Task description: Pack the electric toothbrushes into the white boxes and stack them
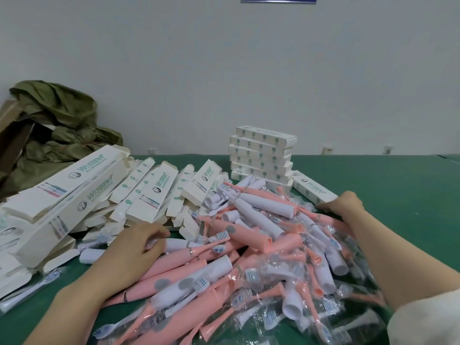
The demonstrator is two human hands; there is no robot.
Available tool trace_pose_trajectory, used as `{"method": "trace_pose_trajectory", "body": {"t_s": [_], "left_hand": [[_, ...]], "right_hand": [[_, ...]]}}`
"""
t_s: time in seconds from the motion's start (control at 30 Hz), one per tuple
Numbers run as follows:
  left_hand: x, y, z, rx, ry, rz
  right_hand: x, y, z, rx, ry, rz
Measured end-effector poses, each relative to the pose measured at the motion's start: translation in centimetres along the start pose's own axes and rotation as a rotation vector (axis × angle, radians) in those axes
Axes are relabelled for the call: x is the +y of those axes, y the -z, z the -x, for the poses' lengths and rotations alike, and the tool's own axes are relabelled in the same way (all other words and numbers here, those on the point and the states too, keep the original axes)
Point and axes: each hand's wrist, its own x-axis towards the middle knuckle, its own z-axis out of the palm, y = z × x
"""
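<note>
A big heap of pink and white electric toothbrushes [249, 245], many in clear wrappers, covers the middle of the green table [398, 180]. My left hand [134, 247] lies on the heap's left side, its fingers curled round a white toothbrush [174, 244]. At the heap's far right edge my right hand [344, 207] holds the end of a closed white box [312, 189]. Behind the heap stands a stack of packed white boxes [261, 155].
Several empty open white boxes [104, 195] lie jumbled on the left. A green cloth bag [57, 125] and brown cardboard [10, 130] sit in the back left corner. A white wall rises behind the table. Bare green surface shows on the right.
</note>
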Motion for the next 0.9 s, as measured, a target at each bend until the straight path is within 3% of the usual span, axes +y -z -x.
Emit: {"method": "trace_pose_trajectory", "body": {"t_s": [0.2,0.37,0.6,0.83,0.9], "left_hand": [[0.1,-0.1,-0.1,-0.009,-0.011,-0.005],[0.4,-0.1,-0.2,-0.023,-0.022,0.000],[0.5,0.0,-0.3,-0.028,-0.001,0.035],[0.4,1.7,-4.6,0.306,0.208,-0.051],[0.7,1.2,-5.9,0.263,0.257,-0.144]], "right_hand": [[0.0,0.0,-0.2,-0.056,0.075,0.010],[-0.5,1.1,1.1,0.132,0.224,-0.099],[-4.3,1.6,5.8,-0.011,0.508,-0.054],[-10.0,-1.6,13.1,-0.240,0.835,-0.064],[-10.8,-3.2,14.0,-0.314,0.865,-0.039]]}}
